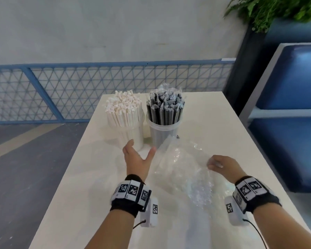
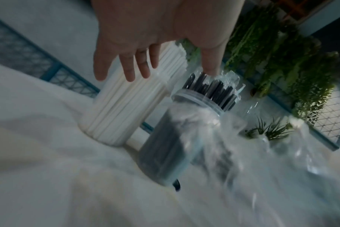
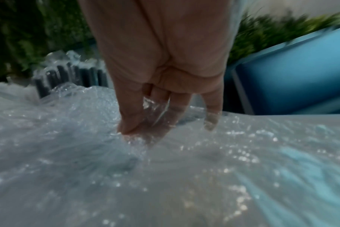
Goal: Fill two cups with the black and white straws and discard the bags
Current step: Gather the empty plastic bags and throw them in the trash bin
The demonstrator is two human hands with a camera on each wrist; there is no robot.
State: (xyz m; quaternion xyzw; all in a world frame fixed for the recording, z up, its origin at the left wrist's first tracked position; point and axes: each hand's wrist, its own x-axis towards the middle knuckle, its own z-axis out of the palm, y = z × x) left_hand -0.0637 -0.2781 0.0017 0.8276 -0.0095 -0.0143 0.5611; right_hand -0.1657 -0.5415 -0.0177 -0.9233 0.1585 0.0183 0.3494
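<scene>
Two clear cups stand side by side at the far middle of the table. The left cup (image 1: 133, 133) is packed with white straws (image 1: 123, 108); the right cup (image 1: 162, 133) holds black straws (image 1: 164, 109). A crumpled clear plastic bag (image 1: 183, 168) lies in front of the right cup. My left hand (image 1: 137, 157) hovers just in front of the cups, fingers spread and holding nothing; the left wrist view shows its fingers (image 2: 130, 67) straight before the white straws (image 2: 126, 101). My right hand (image 1: 221, 165) pinches the bag's right side, its fingers (image 3: 134, 119) curled into the bag film (image 3: 87, 153).
The cream table (image 1: 223, 123) ends close on the left and right. A blue mesh railing (image 1: 61, 87) runs behind it. A blue padded bench (image 1: 294, 97) stands to the right, with a black planter of green plants (image 1: 269, 13) behind.
</scene>
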